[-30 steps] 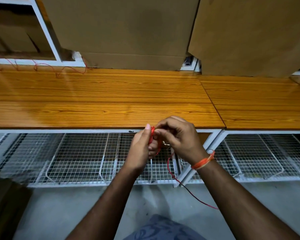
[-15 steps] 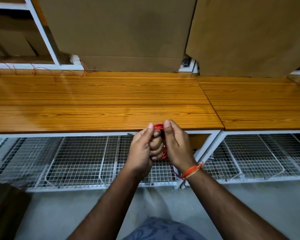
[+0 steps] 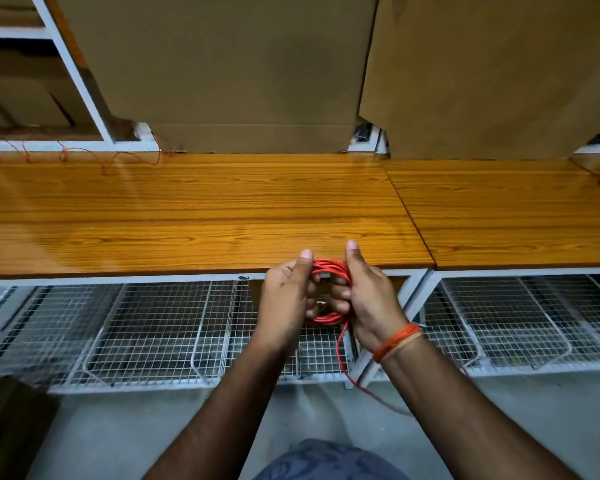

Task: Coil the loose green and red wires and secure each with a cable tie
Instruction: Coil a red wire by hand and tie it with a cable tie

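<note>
Gripping the red wire coil (image 3: pixel 327 268) — both hands, left hand (image 3: pixel 286 299) and right hand (image 3: pixel 369 299).

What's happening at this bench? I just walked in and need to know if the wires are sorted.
Not yet. A person holds a red wire coil between both hands, left hand and right hand, at the front edge of the wooden bench. A loose tail hangs toward the floor. No cable tie is visible on it. More loose red wire lies at the bench's back left.
</note>
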Available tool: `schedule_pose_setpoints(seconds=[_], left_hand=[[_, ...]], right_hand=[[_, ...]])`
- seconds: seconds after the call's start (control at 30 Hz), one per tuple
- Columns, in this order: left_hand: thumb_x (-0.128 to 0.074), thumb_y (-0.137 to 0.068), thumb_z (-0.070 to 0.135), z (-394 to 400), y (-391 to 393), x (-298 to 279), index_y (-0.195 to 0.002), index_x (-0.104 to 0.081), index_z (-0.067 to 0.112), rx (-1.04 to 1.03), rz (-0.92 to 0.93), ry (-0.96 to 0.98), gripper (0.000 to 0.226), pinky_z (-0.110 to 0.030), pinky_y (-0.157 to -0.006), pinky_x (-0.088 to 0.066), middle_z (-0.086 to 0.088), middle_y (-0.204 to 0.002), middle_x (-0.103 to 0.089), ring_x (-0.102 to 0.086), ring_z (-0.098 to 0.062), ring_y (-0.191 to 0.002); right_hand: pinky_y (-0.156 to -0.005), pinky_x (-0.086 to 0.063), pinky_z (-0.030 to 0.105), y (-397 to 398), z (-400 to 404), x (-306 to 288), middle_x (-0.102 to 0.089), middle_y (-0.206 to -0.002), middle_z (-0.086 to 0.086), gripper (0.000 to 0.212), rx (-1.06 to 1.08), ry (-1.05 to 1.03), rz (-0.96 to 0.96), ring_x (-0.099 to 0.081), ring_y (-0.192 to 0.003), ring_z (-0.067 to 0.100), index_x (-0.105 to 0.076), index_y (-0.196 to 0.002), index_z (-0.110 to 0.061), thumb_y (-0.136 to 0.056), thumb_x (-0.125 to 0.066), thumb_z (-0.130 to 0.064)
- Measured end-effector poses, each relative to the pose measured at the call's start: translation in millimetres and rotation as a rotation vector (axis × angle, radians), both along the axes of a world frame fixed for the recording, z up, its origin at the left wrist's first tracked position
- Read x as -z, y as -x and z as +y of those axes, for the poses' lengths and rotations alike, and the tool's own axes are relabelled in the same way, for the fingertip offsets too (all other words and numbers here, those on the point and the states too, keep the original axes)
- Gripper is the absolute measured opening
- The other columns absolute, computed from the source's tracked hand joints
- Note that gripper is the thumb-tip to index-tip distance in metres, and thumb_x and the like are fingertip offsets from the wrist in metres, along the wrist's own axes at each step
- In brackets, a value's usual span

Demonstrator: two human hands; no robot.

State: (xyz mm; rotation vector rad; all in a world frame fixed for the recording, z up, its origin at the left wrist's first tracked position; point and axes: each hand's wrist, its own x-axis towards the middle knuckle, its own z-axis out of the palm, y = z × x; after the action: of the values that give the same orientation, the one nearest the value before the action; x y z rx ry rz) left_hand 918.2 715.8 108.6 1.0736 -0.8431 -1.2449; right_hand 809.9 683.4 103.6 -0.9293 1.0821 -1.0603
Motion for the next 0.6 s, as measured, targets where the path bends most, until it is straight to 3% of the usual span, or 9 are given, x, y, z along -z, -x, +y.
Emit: schedule_pose_setpoints(seconds=[0.13, 0.23, 0.4, 0.5, 0.6], left_hand=[[-0.045, -0.106, 0.017, -13, 20, 4, -0.067, -0.049, 0.012, 0.060, 0.166, -0.094, 0.039, -0.019, -0.041, -0.015, 0.007, -0.042, -0.032, -0.023, -0.004, -0.033], [-0.040, -0.105, 0.020, -18, 35, 7, -0.069, -0.052, 0.007, 0.145, 0.255, -0.172, 0.040, -0.019, -0.040, -0.015, 0.007, -0.041, -0.028, -0.020, -0.004, -0.032], [-0.032, -0.107, 0.039, -23, 66, 5, -0.066, -0.055, 0.003, 0.238, 0.369, -0.248, 0.059, -0.023, -0.043, -0.010, 0.008, -0.039, -0.023, -0.017, -0.004, -0.029], [-0.032, -0.105, 0.034, -25, 82, 4, -0.060, -0.056, 0.010, 0.242, 0.427, -0.273, 0.057, -0.025, -0.043, -0.012, 0.009, -0.040, -0.023, -0.017, -0.005, -0.030], [-0.035, -0.100, 0.030, -25, 99, 4, -0.060, -0.051, 0.017, 0.238, 0.492, -0.281, 0.045, -0.023, -0.039, -0.017, 0.010, -0.042, -0.024, -0.020, -0.004, -0.031]], right_hand=[[-0.043, -0.020, 0.023, 30, -17, -3, -0.038, -0.044, -0.003, 0.052, -0.037, -0.081, -0.010, -0.029, -0.036, 0.010, -0.052, -0.068, -0.012, -0.102, -0.052, -0.052], [-0.037, -0.022, 0.019, 45, -24, -1, -0.042, -0.051, 0.005, 0.046, -0.036, -0.091, -0.016, -0.032, -0.036, 0.010, -0.053, -0.067, -0.013, -0.099, -0.060, -0.045], [-0.038, -0.032, 0.018, 69, -30, -1, -0.054, -0.048, 0.007, 0.038, -0.028, -0.084, -0.043, -0.047, -0.037, 0.014, -0.057, -0.064, -0.011, -0.100, -0.059, -0.024], [-0.044, -0.026, 0.022, 84, -37, 3, -0.050, -0.056, 0.010, 0.036, -0.026, -0.045, -0.026, -0.040, -0.044, 0.016, -0.055, -0.063, -0.020, -0.098, -0.061, -0.025], [-0.043, -0.023, 0.023, 103, -42, 7, -0.041, -0.054, 0.002, 0.044, -0.066, -0.014, -0.002, -0.033, -0.045, 0.014, -0.051, -0.058, -0.021, -0.100, -0.060, -0.030]])
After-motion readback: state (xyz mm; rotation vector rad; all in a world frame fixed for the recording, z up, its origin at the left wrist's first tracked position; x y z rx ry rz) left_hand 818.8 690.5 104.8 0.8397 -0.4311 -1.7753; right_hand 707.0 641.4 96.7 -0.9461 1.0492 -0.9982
